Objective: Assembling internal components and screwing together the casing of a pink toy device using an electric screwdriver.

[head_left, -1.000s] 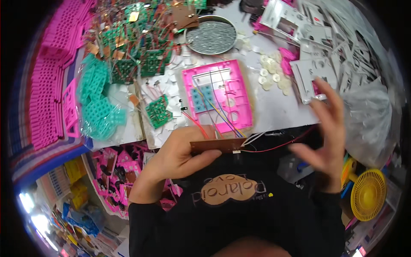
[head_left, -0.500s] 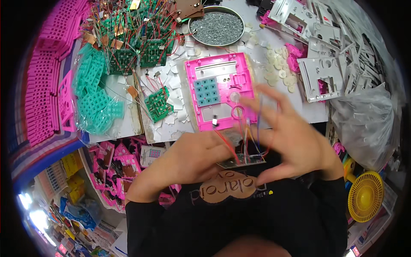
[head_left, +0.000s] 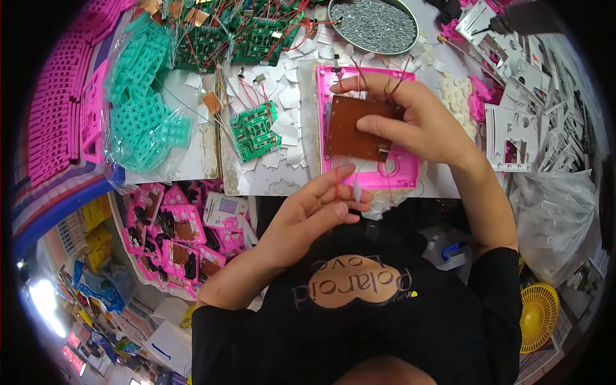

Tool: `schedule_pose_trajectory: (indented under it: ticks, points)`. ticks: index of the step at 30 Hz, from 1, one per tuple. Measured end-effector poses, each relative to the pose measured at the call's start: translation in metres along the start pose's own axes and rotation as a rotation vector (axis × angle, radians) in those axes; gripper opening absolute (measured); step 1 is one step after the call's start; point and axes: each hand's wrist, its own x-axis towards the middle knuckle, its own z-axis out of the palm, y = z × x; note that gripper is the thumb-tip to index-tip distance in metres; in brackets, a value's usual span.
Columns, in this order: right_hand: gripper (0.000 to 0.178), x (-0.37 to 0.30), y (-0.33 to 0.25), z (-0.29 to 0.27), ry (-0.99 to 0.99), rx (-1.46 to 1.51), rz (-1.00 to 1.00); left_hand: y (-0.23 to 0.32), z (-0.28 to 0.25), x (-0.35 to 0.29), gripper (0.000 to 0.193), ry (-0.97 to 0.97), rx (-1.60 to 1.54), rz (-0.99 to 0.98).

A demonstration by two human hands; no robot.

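My right hand (head_left: 417,122) grips a brown circuit board (head_left: 350,131), thumb flat on its face and fingers behind it. The board is tilted over a pink plastic casing (head_left: 401,178) on the table. Several thin wires (head_left: 369,70) rise past the board's far edge. Below the board, my left hand (head_left: 314,215) has its fingers curled around a red wire (head_left: 337,183). A small pale piece (head_left: 357,190) shows at its fingertips; its kind is unclear. Most of the casing's inside is hidden by the board and my right hand.
To the left lie a loose green circuit board (head_left: 253,131), teal rubber keypads (head_left: 144,102) and wired boards (head_left: 256,38). A round tin of screws (head_left: 375,25) stands at the back. White plastic panels (head_left: 510,135) are at right; a bin of pink casings (head_left: 176,224) sits lower left.
The board has gone from near my chest to above the pink casing, its brown face now showing. My right hand has moved forward with it; my left hand is now just below. The view has shifted.
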Motion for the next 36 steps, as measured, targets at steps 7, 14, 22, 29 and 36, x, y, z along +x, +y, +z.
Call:
schedule_pose_trajectory:
  ticks: [7,14,22,29,36]
  points:
    - [0.048,0.021,0.007,0.000,-0.030,-0.456,-0.044,0.001,-0.007,-0.009,0.058,-0.024,0.217,0.014]
    - [0.048,0.024,-0.001,0.003,-0.037,-0.614,-0.067,0.037,-0.008,-0.026,0.040,0.088,0.923,0.076]
    - [0.052,0.025,-0.006,0.003,-0.041,-0.696,-0.067,0.062,-0.010,-0.019,0.039,0.169,1.428,0.181]
    - [0.065,0.020,-0.027,0.017,0.188,-0.970,0.062,0.054,-0.005,0.022,0.054,0.120,1.956,0.699]
    - [0.049,-0.042,0.003,0.033,0.100,-1.001,-0.367,0.055,-0.010,0.032,0.069,0.009,1.988,0.640]
